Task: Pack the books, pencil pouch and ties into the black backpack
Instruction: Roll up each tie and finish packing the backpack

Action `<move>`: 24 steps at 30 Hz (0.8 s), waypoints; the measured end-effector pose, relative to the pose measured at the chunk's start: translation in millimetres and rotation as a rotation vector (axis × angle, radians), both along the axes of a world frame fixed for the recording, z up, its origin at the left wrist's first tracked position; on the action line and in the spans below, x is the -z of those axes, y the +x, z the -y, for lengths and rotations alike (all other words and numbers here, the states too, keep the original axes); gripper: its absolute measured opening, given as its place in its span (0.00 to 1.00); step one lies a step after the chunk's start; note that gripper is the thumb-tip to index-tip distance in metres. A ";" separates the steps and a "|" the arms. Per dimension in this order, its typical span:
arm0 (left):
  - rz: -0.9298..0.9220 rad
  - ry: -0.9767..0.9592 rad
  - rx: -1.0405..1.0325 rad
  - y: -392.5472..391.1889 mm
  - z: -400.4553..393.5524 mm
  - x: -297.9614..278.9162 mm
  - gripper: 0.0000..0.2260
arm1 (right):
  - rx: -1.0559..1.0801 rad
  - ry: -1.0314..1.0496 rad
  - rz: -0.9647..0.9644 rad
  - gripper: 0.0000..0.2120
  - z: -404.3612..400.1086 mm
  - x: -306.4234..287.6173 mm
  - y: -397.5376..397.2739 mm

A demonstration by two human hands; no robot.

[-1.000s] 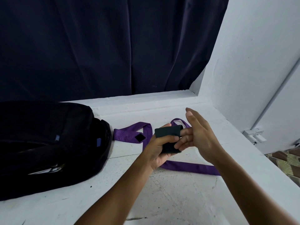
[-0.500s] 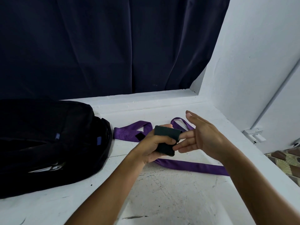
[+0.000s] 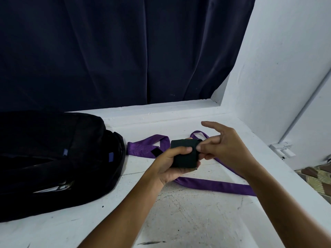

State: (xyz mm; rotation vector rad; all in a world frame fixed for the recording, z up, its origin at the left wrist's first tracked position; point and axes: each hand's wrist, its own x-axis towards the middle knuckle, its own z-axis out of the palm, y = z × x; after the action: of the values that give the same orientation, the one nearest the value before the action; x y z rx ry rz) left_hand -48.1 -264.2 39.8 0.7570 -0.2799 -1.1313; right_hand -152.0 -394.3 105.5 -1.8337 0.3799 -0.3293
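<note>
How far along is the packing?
Partly done, it seems: something pale shows inside the open black backpack, though I cannot tell what. In hand: the left hand grips a rolled dark tie, with the right hand pinching its edge. Left: the purple tie lies unrolled on the white ledge.

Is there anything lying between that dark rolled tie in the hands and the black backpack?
Nothing visible does. The rolled dark tie, gripped by the left hand, has only bare white ledge between it and the black backpack. The purple tie lies farther back.
</note>
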 end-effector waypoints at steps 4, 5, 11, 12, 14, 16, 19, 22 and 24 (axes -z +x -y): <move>-0.044 -0.037 -0.045 -2.1 3.6 -1.4 0.17 | 0.073 0.041 0.098 0.23 -4.2 1.7 3.4; -0.047 -0.040 -0.059 -1.7 4.2 -1.8 0.17 | 0.085 0.063 0.113 0.22 -4.3 2.1 3.9; 0.004 -0.051 -0.083 -0.4 4.2 -6.2 0.14 | 0.143 0.128 0.180 0.14 -4.8 3.5 3.6; 0.023 -0.045 -0.100 0.4 4.9 -5.7 0.15 | 0.179 0.127 0.193 0.11 -4.6 4.1 4.1; 0.054 -0.013 -0.154 0.5 6.4 -6.6 0.18 | 0.216 0.146 0.203 0.08 -4.3 5.6 4.6; 0.093 0.022 -0.198 0.9 7.5 -6.8 0.22 | 0.189 0.195 0.189 0.09 -5.6 8.3 5.2; 0.155 0.062 -0.232 0.6 7.6 -6.8 0.23 | 0.149 0.261 0.186 0.11 -8.9 11.6 6.8; 0.174 0.105 -0.273 0.4 6.3 -6.0 0.16 | 0.101 0.268 0.181 0.10 -8.8 14.9 7.9; 0.150 0.130 -0.315 1.5 4.6 -7.1 0.17 | 0.119 0.224 0.176 0.09 -7.8 20.2 10.3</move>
State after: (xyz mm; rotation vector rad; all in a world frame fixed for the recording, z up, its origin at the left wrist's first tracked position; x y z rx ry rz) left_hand -46.6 -268.8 46.9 0.9670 -0.2043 -0.8014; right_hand -141.7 -386.6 85.3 -1.5539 0.3876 -0.5062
